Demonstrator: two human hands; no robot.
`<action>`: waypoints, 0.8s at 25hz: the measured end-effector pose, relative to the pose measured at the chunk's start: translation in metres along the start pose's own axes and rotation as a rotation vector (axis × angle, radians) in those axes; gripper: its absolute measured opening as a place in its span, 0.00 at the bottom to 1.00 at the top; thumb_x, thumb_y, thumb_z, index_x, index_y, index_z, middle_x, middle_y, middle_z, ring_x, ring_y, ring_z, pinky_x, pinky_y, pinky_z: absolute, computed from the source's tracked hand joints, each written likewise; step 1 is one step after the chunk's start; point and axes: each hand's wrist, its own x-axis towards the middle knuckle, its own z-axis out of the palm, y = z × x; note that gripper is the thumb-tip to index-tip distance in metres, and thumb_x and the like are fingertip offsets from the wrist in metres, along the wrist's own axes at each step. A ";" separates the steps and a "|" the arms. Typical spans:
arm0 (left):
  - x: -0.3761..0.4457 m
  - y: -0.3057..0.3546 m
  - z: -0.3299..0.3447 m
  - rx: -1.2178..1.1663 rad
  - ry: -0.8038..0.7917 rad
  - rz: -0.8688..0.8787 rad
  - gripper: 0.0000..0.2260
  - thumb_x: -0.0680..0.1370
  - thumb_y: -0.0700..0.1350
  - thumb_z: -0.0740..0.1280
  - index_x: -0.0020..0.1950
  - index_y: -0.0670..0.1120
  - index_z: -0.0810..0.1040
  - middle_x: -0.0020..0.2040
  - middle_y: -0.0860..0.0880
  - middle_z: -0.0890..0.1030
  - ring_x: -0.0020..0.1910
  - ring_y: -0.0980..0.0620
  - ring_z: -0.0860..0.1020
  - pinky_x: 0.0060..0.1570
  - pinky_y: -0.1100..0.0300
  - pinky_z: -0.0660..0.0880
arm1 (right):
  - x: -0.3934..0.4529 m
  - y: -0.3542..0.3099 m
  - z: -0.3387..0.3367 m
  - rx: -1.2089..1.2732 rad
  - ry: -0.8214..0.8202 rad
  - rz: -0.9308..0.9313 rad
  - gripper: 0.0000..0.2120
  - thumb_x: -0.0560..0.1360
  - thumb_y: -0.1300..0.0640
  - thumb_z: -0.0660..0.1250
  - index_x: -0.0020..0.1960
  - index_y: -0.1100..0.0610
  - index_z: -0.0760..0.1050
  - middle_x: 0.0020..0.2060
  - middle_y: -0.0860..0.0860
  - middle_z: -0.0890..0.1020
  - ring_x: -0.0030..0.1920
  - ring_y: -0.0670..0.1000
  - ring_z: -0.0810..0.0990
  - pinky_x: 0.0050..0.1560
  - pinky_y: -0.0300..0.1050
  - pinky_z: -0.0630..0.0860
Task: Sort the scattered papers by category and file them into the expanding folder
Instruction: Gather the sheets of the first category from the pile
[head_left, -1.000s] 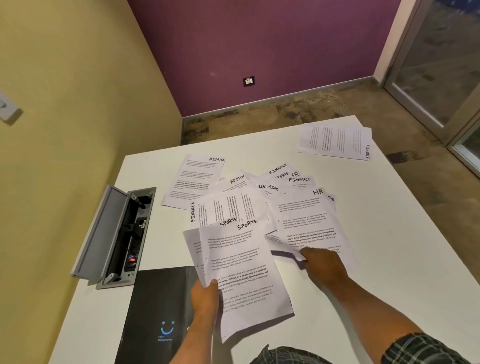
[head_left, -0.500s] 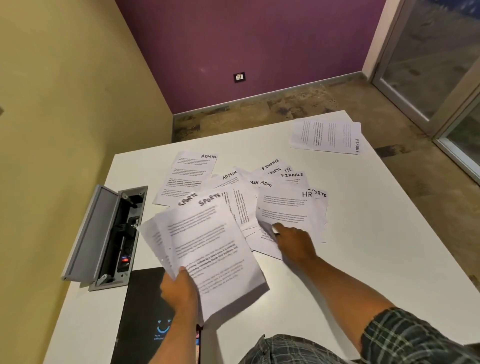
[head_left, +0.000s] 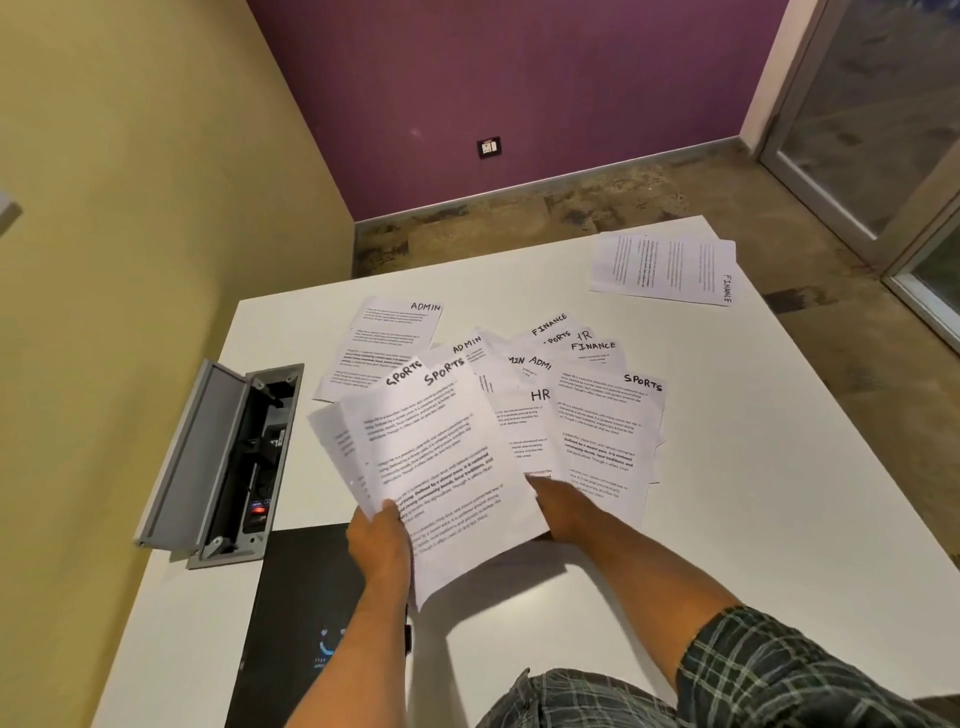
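Papers marked SPORTS (head_left: 441, 467) are held fanned above the table by the left hand (head_left: 382, 543), whose thumb is pressed on their lower left corner with the fingers hidden beneath. The right hand (head_left: 563, 512) is laid at the near edge of the scattered sheets (head_left: 550, 374), its fingers tucked under or against another SPORTS sheet (head_left: 605, 436); whether that sheet is gripped cannot be told. Headings reading ADMIN, FINANCE and HR are seen among the overlapping pages. One ADMIN sheet (head_left: 384, 343) is set slightly apart to the left, and a FINANCE stack (head_left: 665, 267) is lying well apart at the far right corner. A black folder (head_left: 306, 613) is placed at the near left, partly under the left forearm. Beside it, an open grey cable box (head_left: 223, 462) is sunk into the white table (head_left: 753, 467). Beyond the table, a mottled brown floor (head_left: 623, 202), a yellow wall (head_left: 156, 182), a purple wall (head_left: 519, 78) with a small socket (head_left: 489, 147), and a glass door (head_left: 883, 104) are seen.
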 end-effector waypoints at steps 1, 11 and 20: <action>-0.001 -0.007 0.001 0.041 -0.008 -0.013 0.08 0.80 0.41 0.63 0.59 0.45 0.77 0.50 0.42 0.82 0.44 0.43 0.81 0.44 0.51 0.81 | 0.000 0.014 -0.003 -0.113 0.063 -0.024 0.27 0.77 0.51 0.67 0.74 0.52 0.67 0.72 0.53 0.73 0.70 0.57 0.73 0.64 0.46 0.69; -0.014 -0.031 0.003 0.300 -0.072 0.011 0.14 0.80 0.42 0.62 0.64 0.41 0.76 0.57 0.40 0.81 0.54 0.37 0.80 0.55 0.48 0.77 | -0.023 0.105 0.004 -0.542 0.060 0.154 0.42 0.77 0.38 0.56 0.82 0.48 0.38 0.82 0.57 0.44 0.80 0.64 0.47 0.75 0.64 0.58; -0.025 -0.038 0.011 0.431 -0.148 0.134 0.12 0.83 0.42 0.61 0.63 0.40 0.76 0.56 0.41 0.81 0.49 0.42 0.78 0.50 0.54 0.73 | -0.015 0.072 0.003 -0.148 0.513 0.736 0.34 0.70 0.33 0.68 0.64 0.56 0.70 0.58 0.56 0.76 0.58 0.58 0.77 0.55 0.54 0.76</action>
